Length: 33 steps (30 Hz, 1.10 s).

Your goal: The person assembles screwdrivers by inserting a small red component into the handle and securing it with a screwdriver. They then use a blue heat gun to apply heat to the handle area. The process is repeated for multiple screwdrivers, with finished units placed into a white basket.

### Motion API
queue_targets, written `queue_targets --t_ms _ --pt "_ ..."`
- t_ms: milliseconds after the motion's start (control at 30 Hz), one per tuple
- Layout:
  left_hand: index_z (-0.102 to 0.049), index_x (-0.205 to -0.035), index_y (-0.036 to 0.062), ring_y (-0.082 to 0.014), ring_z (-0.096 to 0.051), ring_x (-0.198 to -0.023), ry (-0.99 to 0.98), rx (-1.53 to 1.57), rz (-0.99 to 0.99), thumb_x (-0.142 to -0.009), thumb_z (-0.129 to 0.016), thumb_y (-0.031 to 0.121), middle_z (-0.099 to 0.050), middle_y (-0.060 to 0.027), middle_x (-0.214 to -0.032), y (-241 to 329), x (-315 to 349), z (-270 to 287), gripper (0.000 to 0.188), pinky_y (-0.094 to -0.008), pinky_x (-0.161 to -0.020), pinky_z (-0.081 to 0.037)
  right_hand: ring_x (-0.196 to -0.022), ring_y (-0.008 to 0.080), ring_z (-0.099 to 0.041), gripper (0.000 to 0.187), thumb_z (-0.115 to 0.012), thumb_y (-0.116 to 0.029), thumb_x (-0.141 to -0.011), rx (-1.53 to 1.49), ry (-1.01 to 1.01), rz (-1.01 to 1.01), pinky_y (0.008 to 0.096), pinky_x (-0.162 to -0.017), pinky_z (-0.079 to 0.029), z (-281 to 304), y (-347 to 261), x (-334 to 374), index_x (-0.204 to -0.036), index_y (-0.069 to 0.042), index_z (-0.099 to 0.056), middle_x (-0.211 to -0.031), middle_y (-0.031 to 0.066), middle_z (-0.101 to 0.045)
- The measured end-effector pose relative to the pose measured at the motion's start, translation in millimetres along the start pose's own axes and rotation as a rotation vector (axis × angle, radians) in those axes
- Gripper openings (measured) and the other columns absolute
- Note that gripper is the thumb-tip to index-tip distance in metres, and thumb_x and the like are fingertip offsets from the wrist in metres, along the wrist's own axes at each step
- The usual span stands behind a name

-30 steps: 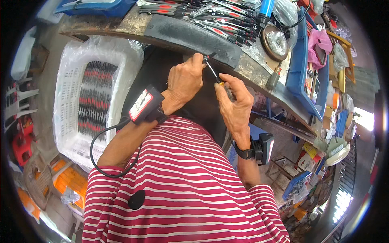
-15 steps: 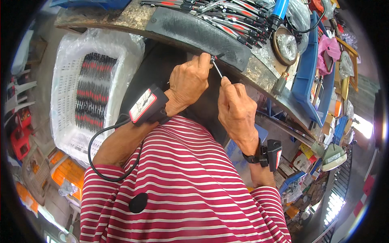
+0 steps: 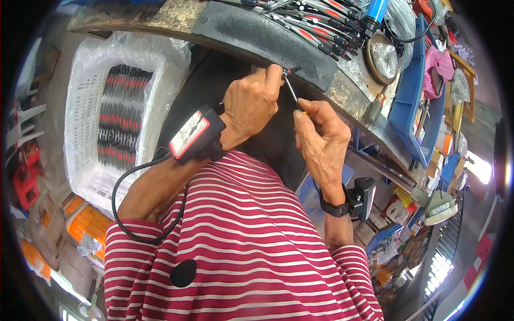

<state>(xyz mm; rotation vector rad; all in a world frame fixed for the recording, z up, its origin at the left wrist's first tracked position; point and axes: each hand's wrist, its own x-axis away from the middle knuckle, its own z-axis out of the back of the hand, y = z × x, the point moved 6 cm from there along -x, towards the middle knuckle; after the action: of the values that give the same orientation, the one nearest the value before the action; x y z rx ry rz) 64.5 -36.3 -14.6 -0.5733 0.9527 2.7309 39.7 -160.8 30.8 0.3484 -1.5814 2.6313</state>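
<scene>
The workbench [image 3: 350,96] beyond the screwdriver [image 3: 292,90] holds heaped parts [image 3: 315,30] and a tray [image 3: 405,115].

Can read no word or number. Shows, toward ten o'clock from centre, a white, red-edged label [image 3: 188,134] with black marks too small to decipher, on the black unit [image 3: 214,130] at the left wrist [image 3: 231,134]; toward half past three, faces too edge-on to read on the right unit [image 3: 362,200].

Crimson, white-striped shirt [image 3: 241,241]; black wrist units [image 3: 201,136]; black cable [image 3: 114,200]
</scene>
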Motion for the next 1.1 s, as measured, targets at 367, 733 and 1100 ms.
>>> queue_targets --t_ms 367,733,1100 --pt "-0.047 -0.082 0.0045 -0.0293 -0.062 -0.056 0.041 0.002 -0.044 -0.083 -0.059 0.011 -0.059 -0.0135 -0.064 -2 0 -2 0.013 -0.0372 -0.048 -0.048 -0.047 0.0114 -0.051 0.016 -0.058 -0.007 -0.086 -0.745 -0.037 -0.264 0.0200 -0.034 -0.035 -11 21 4 -0.097 0.004 -0.055 -0.068 0.0100 -0.057" --pt "-0.056 -0.081 0.0025 -0.0048 -0.036 -0.046 -0.358 0.957 0.371 -0.095 -0.046 0.033 -0.043 0.0031 -0.057 -27 11 2 0.035 -0.0220 -0.040 -0.029 -0.055 0.0120 -0.054 0.022 -0.058 -0.015 -0.089 -0.678 -0.067 -0.061 0.0183 -0.039 -0.037 8 19 23 -0.102 0.003 -0.055 -0.074 0.0120 -0.058" --pt "-0.057 -0.098 -0.0029 -0.0012 -0.030 -0.041 -0.481 1.569 0.860 -0.095 -0.043 0.025 -0.050 -0.0038 -0.058 -30 33 15 0.032 -0.0158 -0.034 -0.022 -0.054 0.0105 -0.055 0.022 -0.059 -0.012 -0.089 -0.626 -0.076 -0.103 0.0185 -0.040 -0.039 -19 35 30 -0.102 0.005 -0.055 -0.074 0.0094 -0.059"
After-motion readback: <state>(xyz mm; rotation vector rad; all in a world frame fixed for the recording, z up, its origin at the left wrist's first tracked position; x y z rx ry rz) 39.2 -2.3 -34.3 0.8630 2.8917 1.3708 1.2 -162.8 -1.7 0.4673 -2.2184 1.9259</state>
